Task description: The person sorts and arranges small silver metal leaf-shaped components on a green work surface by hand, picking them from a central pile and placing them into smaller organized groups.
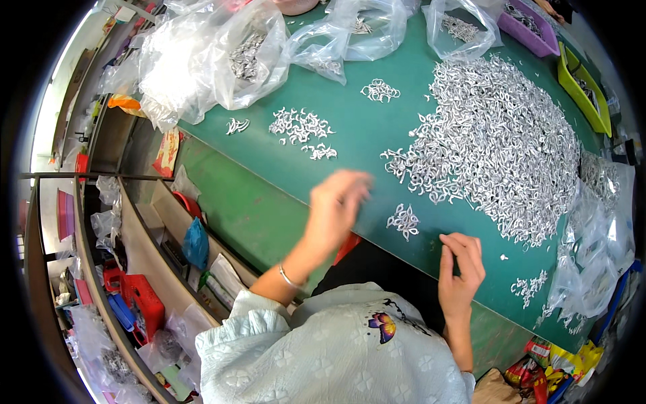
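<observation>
My left hand (338, 204) hangs over the table's near edge, its fingers blurred by motion, so I cannot see what they hold. Over the same edge, farther right, is my right hand (461, 271). Its thumb and forefinger tips are pinched close together; anything between them is too small to make out. Between the hands lies a small cluster of silvery, loop-shaped metal pieces (404, 222). A large heap of similar small metal pieces (501, 145) spreads beyond my right hand. Left of the heap, smaller groups of pieces (301, 128) lie on the green tabletop (269, 161).
Clear plastic bags (222, 60) line the far side, some with metal pieces inside. A purple bin (531, 30) and a lime-green bin (584, 91) stand at the far right. More bags (592, 249) lie at the right. Shelving with a red basket (142, 303) is at left.
</observation>
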A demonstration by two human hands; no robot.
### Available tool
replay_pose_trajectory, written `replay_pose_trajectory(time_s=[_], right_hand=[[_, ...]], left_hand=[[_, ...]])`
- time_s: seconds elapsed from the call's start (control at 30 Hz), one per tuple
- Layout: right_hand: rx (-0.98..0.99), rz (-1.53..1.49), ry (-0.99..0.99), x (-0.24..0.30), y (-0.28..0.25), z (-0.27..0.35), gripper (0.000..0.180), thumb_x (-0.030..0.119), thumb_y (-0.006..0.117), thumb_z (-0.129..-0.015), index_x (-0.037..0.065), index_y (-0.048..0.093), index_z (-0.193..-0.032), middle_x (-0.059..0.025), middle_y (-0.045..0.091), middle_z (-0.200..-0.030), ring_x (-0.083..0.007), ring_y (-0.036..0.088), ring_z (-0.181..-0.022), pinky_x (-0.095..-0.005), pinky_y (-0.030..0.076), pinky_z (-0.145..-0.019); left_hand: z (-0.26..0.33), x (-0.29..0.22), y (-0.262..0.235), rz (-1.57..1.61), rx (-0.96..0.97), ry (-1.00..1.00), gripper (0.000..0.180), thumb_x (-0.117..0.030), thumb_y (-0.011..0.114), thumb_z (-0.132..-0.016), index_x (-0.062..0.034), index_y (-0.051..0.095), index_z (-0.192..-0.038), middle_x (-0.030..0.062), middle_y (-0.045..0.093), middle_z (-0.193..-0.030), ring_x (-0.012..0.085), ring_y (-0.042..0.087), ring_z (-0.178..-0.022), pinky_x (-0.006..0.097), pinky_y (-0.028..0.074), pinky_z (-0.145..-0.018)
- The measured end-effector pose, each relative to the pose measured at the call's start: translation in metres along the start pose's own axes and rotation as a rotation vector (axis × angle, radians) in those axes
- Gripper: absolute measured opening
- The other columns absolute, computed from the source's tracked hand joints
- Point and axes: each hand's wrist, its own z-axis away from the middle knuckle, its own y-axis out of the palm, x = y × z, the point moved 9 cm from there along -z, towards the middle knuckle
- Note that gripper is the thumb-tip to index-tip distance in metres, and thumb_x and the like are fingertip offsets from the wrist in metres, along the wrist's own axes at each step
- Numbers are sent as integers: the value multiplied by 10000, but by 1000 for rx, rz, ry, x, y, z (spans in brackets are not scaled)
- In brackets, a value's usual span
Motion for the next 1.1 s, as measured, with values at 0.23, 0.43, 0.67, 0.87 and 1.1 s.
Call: replay_pose_trajectory(time_s=[0.23, 0.43, 0.67, 0.87, 1.1], right_hand=[[24, 185, 93, -22, -35, 16, 195, -68, 668, -800, -18, 676, -989, -139, 630, -951, -296, 576, -866, -370, 458, -796], [-24, 325, 209, -41, -54, 27, 243, -23, 699, -785, -3, 670, -1025, -135, 623, -999, -307, 569, -920, -384, 443, -865], [21, 346, 87, -34, -17, 23, 174, -7, 723, -773, 18, 664, -935, -91, 593, -949, -284, 556, -870, -389, 420, -741], [-232, 665, 179, -59, -90, 38, 252, -4, 710, -793, 25, 670, -1041, -100, 614, -989, -282, 547, -886, -392, 418, -811], [-194, 617, 176, -67, -85, 41, 167, 32, 729, -790, 36, 659, -942, -79, 605, -946, -284, 551, -887, -394, 409, -779]], left_hand=[[-39, 28, -64, -616, -344, 261, 239, 105, 581, -829, -7, 681, -1015, 148, 696, -1073, 325, 633, -1089, 412, 501, -931], [-27, 7, -43, -466, -255, 301, 267, 77, 625, -829, -12, 665, -1077, 149, 651, -1175, 349, 605, -1130, 429, 459, -997], [31, -37, 59, -222, 237, 297, 358, 13, 718, -788, -35, 660, -1138, 136, 588, -1299, 344, 531, -1251, 487, 375, -1077], [41, -35, 81, -258, 339, 298, 384, 3, 730, -781, -38, 654, -1155, 130, 563, -1345, 352, 481, -1311, 521, 321, -1118], [41, -40, 89, -220, 346, 356, 287, 36, 706, -793, -13, 673, -1074, 128, 593, -1267, 367, 493, -1287, 479, 392, -1078]])
